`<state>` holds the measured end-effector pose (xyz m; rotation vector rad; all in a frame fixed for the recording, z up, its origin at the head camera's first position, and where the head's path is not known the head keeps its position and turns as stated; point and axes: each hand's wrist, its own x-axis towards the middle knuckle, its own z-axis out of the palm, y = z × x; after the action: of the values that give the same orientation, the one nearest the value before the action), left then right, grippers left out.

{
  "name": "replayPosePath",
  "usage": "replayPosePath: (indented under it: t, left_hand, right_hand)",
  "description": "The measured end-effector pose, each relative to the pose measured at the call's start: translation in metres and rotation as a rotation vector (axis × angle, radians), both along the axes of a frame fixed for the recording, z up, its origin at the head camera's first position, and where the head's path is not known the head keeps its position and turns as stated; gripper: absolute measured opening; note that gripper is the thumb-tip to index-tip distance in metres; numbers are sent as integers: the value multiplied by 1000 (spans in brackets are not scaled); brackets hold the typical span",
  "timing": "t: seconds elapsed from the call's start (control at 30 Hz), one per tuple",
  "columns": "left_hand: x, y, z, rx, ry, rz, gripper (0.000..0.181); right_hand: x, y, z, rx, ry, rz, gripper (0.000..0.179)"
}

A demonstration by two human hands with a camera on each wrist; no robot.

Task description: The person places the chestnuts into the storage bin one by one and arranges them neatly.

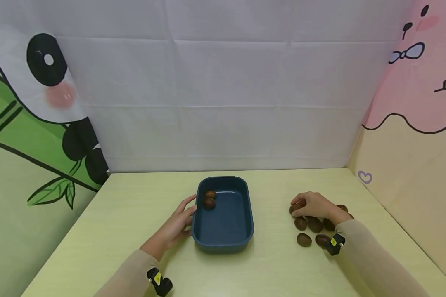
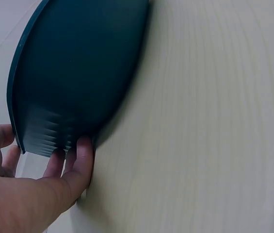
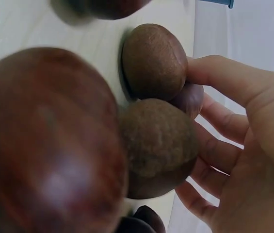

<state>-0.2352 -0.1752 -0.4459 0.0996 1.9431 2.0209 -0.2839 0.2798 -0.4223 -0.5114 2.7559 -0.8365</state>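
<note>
A dark blue rectangular tray (image 1: 223, 247) stands mid-table with two brown chestnuts (image 1: 209, 203) at its left inner side. My left hand (image 1: 176, 227) touches the tray's left wall, fingers spread along it; in the left wrist view its fingertips (image 2: 84, 145) lie against the outer wall and near the rim. To the right, my right hand (image 1: 314, 205) pinches a chestnut (image 1: 295, 208) at the left edge of a group. In the right wrist view, the thumb and fingers curve round a chestnut (image 3: 191, 99) partly hidden behind others.
Several more chestnuts (image 1: 314, 225) lie on the pale wooden table (image 1: 267, 264) under and beside the right hand and wrist. Cloth walls with cartoon prints (image 1: 245, 82) stand along the table's back and sides.
</note>
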Motion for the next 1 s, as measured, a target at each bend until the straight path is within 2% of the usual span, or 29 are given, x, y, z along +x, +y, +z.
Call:
replayPosePath:
  t: [0.4, 0.77, 1.0]
  left_hand:
    - [-1, 0, 0, 5, -3, -6, 58]
    - [0, 2, 0, 2, 6, -5, 58]
    - [0, 1, 1, -3, 11, -13, 59]
  right_hand:
    - [-2, -5, 8, 11, 15, 25, 34]
    - [-12, -36, 40, -6, 57, 76, 31]
    - [-11, -68, 61, -57, 70, 173, 30]
